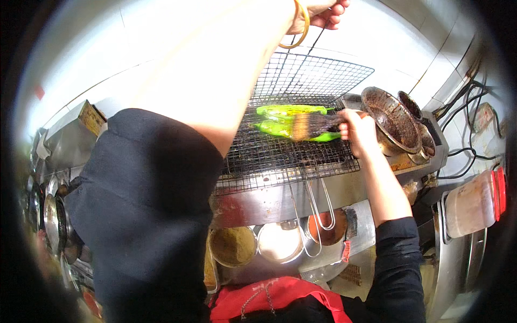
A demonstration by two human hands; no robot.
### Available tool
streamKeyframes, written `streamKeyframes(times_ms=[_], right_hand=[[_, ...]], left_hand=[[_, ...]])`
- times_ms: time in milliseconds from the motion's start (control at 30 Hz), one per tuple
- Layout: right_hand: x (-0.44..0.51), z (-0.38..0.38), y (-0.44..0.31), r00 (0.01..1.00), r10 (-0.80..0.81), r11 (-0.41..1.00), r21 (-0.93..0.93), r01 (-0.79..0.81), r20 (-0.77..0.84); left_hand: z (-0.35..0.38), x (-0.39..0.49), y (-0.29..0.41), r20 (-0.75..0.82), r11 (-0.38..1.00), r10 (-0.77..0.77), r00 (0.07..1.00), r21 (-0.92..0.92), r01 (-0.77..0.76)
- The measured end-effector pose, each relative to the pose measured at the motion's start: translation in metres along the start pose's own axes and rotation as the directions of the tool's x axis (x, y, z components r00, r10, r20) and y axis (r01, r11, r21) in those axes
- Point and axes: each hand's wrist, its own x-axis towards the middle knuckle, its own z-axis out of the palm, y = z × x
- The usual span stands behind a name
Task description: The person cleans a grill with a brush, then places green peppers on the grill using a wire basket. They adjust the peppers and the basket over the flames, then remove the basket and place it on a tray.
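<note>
At the top of the picture my left hand point(329, 16), wearing a yellow bangle on its wrist, is closed around the long wire handle of a hinged grill basket, whose lid point(315, 74) stands raised at the back. Several green peppers point(278, 128), glossy on top, lie side by side on the basket's blackened lower mesh point(282, 155). My right hand point(359, 131) grips a wide basting brush point(302, 127), blurred by motion. Its tan end rests against or just over the peppers; contact is hard to tell.
Stained metal bowls point(394, 121) stand right of the grill, with black cables point(470, 133) beyond. Below the steel front edge point(278, 204) sit bowls of yellowish powder point(233, 246), white powder point(280, 242) and reddish seasoning point(329, 230). Wire handles point(319, 218) overhang them. A red-lidded plastic container point(470, 204) is far right.
</note>
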Motion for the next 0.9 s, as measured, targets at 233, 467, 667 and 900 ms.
streamKeyframes(times_ms=[233, 467, 667, 900], right_hand=[[0.005, -0.015, -0.018, 0.94, -0.147, 0.985, 0.041, 0.167, -0.307], [0.019, -0.013, 0.004, 0.961, -0.019, 0.999, 0.038, 0.031, -0.276], [0.009, -0.04, 0.004, 0.982, -0.09, 0.99, 0.092, 0.107, -0.168], [-0.01, -0.045, -0.001, 0.926, -0.112, 0.992, -0.093, 0.084, -0.361]], left_hand=[[0.001, 0.0, -0.005, 0.01, 1.0, 0.009, 1.0, 0.019, -0.009], [-0.003, 0.006, -0.009, -0.034, 0.999, 0.033, 0.999, 0.016, -0.032], [-0.003, 0.005, -0.008, -0.029, 0.998, 0.051, 0.998, 0.033, -0.05], [-0.003, 0.004, -0.005, -0.009, 0.996, 0.051, 0.999, 0.068, -0.05]])
